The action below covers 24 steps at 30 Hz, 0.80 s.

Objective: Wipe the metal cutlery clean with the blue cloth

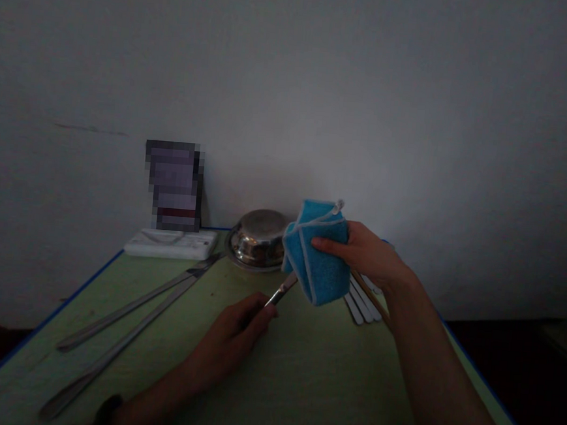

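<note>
Cloth (321,264) pinched by right fingers (330,246), metal utensil (282,290) inside left fingers (259,322)

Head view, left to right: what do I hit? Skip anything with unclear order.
White slab → upturned metal bowl → blue cloth → pale flat strips → right forearm.

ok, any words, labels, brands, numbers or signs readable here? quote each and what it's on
None readable.
Dark upright panel: pixelated, nothing legible.
Pale tab on the blue cloth: too small and blurred to tell if it bears print.
White box: small mark near its right end, too small to read.
</note>
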Tool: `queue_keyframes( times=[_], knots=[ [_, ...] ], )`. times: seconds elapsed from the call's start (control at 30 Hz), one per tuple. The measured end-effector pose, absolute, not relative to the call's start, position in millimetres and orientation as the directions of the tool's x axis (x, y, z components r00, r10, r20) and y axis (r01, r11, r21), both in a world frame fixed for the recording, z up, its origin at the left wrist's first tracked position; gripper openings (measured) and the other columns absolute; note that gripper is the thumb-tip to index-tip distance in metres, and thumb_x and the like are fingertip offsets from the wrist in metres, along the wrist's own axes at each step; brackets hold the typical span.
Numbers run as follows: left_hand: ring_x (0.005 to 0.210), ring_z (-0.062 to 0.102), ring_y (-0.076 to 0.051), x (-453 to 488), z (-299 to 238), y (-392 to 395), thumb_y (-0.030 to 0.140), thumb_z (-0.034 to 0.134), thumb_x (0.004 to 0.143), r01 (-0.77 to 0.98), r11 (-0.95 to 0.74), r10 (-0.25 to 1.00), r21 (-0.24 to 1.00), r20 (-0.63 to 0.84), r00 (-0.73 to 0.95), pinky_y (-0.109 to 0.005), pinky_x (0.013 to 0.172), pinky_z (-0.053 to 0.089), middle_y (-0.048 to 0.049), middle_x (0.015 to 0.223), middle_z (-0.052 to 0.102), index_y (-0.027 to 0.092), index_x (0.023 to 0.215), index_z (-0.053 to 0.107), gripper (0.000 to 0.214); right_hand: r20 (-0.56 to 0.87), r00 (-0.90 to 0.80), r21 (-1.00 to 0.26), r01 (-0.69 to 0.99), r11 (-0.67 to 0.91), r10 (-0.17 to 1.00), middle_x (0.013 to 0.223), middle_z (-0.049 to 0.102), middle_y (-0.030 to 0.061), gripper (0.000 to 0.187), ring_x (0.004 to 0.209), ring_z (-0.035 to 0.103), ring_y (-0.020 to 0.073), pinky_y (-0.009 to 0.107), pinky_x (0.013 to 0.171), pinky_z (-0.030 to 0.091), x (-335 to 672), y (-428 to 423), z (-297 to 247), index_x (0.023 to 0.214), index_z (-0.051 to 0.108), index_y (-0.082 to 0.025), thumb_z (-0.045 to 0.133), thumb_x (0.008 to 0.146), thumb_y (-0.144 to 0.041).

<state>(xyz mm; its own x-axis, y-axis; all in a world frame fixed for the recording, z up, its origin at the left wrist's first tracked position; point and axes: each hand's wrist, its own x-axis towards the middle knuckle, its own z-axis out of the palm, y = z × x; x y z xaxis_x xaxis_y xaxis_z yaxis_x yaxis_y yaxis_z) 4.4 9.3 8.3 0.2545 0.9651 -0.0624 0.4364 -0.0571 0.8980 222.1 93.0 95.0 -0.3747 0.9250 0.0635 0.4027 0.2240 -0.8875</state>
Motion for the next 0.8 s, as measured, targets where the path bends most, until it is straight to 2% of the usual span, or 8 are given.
queue_keyframes(
  times=[0.27, 0.8],
  knots=[
    [0.057, 0.044, -0.012, 4.7, 8.8, 8.8, 0.040, 0.039, 0.090, 0.439, -0.109, 0.957, 0.892, -0.025, 0.289, -0.021, 0.052, 0.035, 0.0056, 0.062, 0.045, 0.020, 0.076, 0.051, 0.027, 0.036, -0.374, -0.845, 0.483, 0.228, 0.927, 0.100, 0.070, 0.0052, 0.044, 0.091, 0.065, 0.0261, 0.041, 0.080, 0.051, 222.6, 93.5, 96.9, 0.096, 0.066, -0.023, 0.073, 0.061, -0.049],
    [0.052, 0.043, -0.012, 5.3, 11.6, 8.9, 0.043, 0.040, 0.088, 0.456, -0.075, 0.965, 0.887, -0.051, 0.259, -0.021, 0.048, 0.034, 0.0060, 0.057, 0.044, 0.020, 0.072, 0.050, 0.030, 0.047, -0.384, -0.874, 0.432, 0.224, 0.922, 0.098, 0.071, 0.0046, 0.037, 0.089, 0.065, 0.0237, 0.039, 0.079, 0.053, 218.8, 91.4, 98.3, 0.093, 0.066, -0.022, 0.074, 0.063, -0.041]
  ],
)
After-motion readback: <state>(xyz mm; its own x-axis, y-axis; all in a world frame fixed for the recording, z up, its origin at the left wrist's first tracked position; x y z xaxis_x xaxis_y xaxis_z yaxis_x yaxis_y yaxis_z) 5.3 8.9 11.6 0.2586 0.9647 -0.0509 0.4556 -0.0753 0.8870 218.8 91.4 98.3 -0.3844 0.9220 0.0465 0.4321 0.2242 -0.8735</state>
